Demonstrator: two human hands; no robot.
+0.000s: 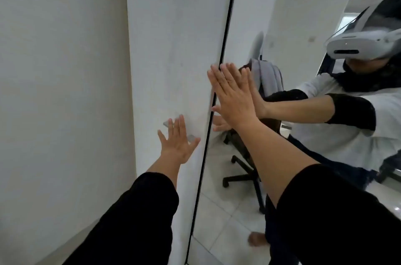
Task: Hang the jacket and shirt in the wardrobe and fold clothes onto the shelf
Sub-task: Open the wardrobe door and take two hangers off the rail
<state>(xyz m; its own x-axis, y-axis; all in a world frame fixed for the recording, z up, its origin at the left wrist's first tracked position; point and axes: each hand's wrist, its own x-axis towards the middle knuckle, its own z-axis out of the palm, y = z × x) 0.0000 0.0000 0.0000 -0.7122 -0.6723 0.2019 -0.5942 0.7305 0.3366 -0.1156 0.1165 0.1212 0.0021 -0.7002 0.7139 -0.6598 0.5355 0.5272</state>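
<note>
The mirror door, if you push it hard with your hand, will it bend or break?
The mirror door probably stays stiff: the right hand lies flat on it and its reflection looks undistorted. Being glass, it could crack under a hard knock. It likely feels smooth and slippery, while the left hand rests open on the white door.

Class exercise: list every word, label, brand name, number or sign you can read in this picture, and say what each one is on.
None can be read.
The white wardrobe door, the mirrored door and the white headset seen in the mirror show no legible text.
The small dark mark on the reflected wall is too blurred to read.
</note>
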